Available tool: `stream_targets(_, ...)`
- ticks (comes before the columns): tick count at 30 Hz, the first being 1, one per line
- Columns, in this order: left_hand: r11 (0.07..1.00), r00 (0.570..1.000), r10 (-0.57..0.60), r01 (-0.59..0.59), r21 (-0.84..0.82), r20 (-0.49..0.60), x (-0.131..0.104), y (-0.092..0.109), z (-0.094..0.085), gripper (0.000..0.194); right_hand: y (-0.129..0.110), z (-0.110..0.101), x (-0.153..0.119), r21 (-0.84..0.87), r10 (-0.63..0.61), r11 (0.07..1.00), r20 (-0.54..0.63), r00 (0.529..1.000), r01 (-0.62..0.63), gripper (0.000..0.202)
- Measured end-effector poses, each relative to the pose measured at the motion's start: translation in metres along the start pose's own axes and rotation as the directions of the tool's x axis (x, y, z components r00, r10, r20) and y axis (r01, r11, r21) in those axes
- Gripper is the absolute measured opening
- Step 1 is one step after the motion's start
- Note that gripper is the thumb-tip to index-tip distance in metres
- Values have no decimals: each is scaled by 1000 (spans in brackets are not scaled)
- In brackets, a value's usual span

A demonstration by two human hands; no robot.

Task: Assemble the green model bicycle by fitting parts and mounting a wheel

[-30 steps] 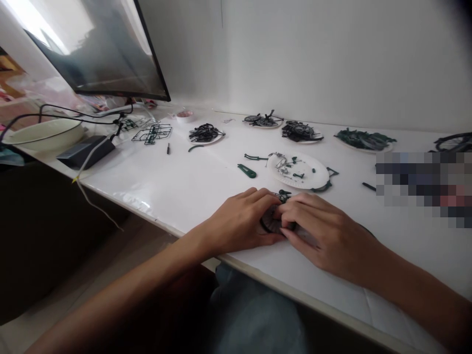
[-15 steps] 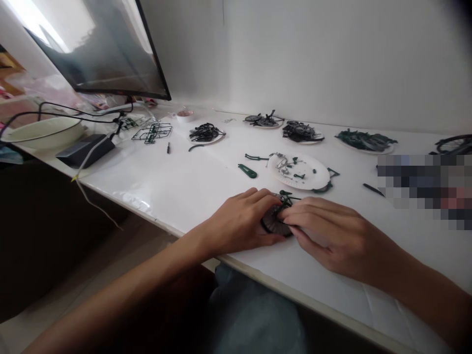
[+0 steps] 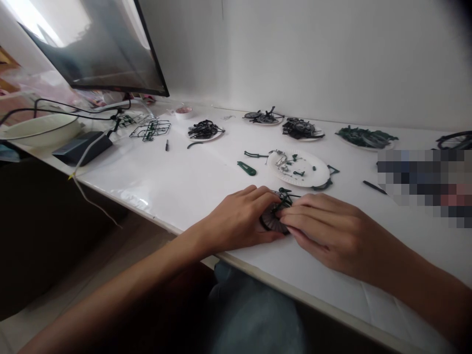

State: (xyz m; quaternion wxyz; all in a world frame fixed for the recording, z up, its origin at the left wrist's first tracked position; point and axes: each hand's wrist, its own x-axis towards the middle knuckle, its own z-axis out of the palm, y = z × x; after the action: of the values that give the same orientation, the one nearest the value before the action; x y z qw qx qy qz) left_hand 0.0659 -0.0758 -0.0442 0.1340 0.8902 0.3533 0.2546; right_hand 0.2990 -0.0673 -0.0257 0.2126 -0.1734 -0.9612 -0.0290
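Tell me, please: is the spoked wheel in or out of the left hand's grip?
In: the left hand curls around the wheel, thumb at its near edge, fingers at its far side.

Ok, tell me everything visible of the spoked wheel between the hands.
The spoked wheel has a dark rim and closely set, greyish spokes, seemingly plastic. The left hand curls around its left side; the right hand covers part of it near the middle. Thin dark frame parts overlap its far side. It is near the front edge of the white table, its tilt unclear.
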Motion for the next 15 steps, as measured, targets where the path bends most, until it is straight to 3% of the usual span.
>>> stream_targets(11, 1000, 1000, 3, -3, 18, -3, -1, 1, -1, 44, -3, -1, 2, -6, 0, 1000, -7, 1000, 0, 15)
stream_targets(15, 997, 999, -47, 48, 61, -8, 0, 5, 0, 55, -3, -2, 3, 15, 1, 1000, -16, 1000, -1, 12)
